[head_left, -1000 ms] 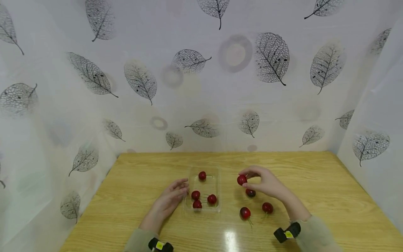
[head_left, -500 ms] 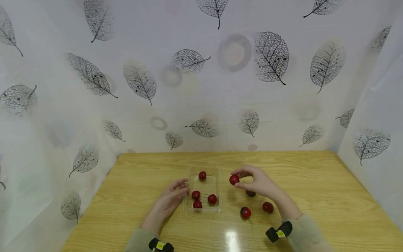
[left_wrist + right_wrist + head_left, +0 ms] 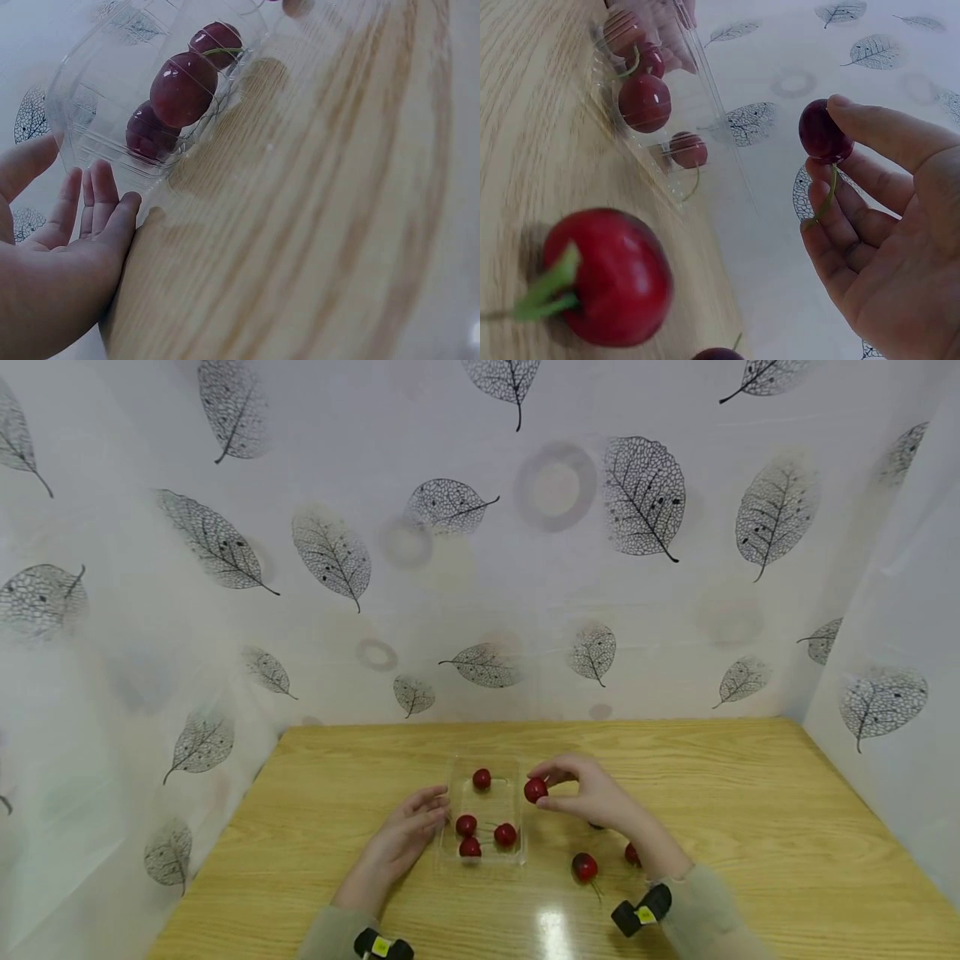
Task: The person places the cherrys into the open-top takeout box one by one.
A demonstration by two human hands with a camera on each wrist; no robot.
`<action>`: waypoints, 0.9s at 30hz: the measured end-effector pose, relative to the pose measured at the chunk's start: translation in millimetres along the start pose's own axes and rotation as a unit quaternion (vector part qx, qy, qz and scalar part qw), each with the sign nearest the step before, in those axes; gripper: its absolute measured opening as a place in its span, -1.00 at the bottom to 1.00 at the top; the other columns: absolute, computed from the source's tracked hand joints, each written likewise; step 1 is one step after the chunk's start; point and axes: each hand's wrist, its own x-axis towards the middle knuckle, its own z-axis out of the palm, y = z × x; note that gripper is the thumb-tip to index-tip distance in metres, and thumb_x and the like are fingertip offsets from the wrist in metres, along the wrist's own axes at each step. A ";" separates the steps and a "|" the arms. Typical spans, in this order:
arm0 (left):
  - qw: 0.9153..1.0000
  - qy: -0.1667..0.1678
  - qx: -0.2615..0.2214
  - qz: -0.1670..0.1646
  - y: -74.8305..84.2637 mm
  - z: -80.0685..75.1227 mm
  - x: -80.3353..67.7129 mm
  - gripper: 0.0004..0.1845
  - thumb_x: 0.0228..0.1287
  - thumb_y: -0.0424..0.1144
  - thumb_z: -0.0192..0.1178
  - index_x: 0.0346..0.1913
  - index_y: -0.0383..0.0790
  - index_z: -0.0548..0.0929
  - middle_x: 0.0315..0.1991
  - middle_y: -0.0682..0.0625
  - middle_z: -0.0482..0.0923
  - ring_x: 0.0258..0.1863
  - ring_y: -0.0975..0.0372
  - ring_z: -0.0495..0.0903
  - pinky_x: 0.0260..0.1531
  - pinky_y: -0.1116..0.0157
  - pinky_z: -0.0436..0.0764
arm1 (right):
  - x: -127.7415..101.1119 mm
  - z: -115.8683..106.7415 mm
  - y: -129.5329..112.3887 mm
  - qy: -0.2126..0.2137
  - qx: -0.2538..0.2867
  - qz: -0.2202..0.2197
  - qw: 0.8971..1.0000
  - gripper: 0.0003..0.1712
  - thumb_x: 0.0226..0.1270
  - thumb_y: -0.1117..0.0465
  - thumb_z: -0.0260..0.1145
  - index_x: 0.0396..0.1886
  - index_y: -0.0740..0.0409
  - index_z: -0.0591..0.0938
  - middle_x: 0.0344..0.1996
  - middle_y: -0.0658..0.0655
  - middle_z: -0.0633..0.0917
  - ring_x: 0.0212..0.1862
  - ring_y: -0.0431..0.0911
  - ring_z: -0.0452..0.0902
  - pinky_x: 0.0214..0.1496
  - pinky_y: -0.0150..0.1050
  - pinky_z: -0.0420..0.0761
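Note:
My right hand (image 3: 581, 793) pinches a dark red cherry (image 3: 536, 790) between thumb and fingers, close to the right side of a clear plastic box (image 3: 522, 814). In the right wrist view the green stem (image 3: 831, 196) of that cherry hangs down toward the palm. Several cherries lie in the box, one cherry (image 3: 482, 778) toward its far end and the others, such as this cherry (image 3: 505, 835), bunched at the near end. My left hand (image 3: 405, 831) is beside the box's left wall, fingers relaxed and fingertips right at the plastic (image 3: 90, 142).
On the wooden table (image 3: 337, 760), right of the box, lies a loose cherry (image 3: 584, 867) with its stem. Another cherry (image 3: 632, 855) and a third cherry (image 3: 596, 826) are partly hidden by my right arm. A leaf-patterned white sheet (image 3: 525, 593) stands behind the table.
My right hand has moved left with the pinched cherry, from above the loose cherries to the box's right edge. The left hand and the box have stayed put.

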 end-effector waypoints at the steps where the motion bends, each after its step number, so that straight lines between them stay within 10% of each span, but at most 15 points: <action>1: 1.000 0.000 0.001 0.000 0.0 -0.1 0.1 -0.40 0.58 -0.45 0.08 0.57 -0.43 0.21 0.13 0.10 0.46 0.18 0.33 0.53 0.24 0.46 0.54 | 0.9 2.0 0.2 -0.001 0.001 -0.002 1.000 -0.57 0.32 0.15 0.56 0.14 0.14 0.74 0.04 0.13 0.81 0.02 -0.10 0.72 0.21 0.12 0.71; 27: 1.000 -0.005 0.007 -0.002 0.1 -1.0 0.5 -0.38 0.59 -0.44 0.07 0.59 -0.45 0.17 0.14 0.09 0.45 0.17 0.34 0.54 0.24 0.46 0.55 | 21.0 38.9 -11.6 -0.029 0.019 -0.023 0.999 -0.57 0.29 0.18 0.58 0.13 0.19 0.75 -0.04 0.08 0.81 -0.01 -0.13 0.72 0.21 -0.14 0.72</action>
